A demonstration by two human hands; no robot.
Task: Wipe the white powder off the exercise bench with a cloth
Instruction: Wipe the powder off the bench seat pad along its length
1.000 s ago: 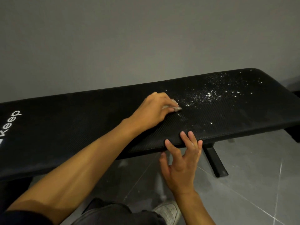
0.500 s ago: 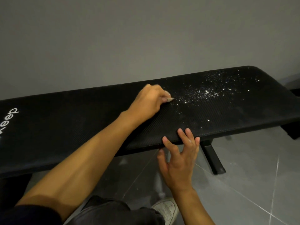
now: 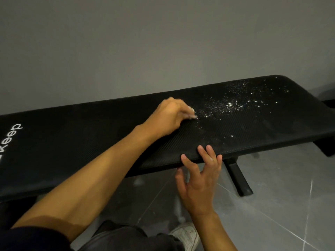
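Powder [image 3: 230,105], white and in fine grains, lies scattered on the black exercise bench [image 3: 90,142] in the right part of the frame, from the centre up toward the upper right end of the pad. The bench crosses the frame from the left edge to the right edge, in front of a grey wall [image 3: 163,42].

The left hand [image 3: 168,116] is at the centre of the frame, on the top of the pad, just at the left border of the powder. Its fingers are curled tight around a small pale cloth [image 3: 192,113]; only a little piece of the cloth shows under the fingertips, and it touches the pad.

The right hand [image 3: 199,178] is below it, at the near edge of the bench. Its fingers are spread wide and almost straight, the tips rest on the edge of the pad, and the thumb is under the edge. It holds nothing.

White letters "Keep" [image 3: 12,134] are on the pad at the left edge. A black bench leg [image 3: 239,180] stands on the grey tiled floor [image 3: 281,205] at lower right, and a white shoe [image 3: 186,234] shows at the bottom centre.
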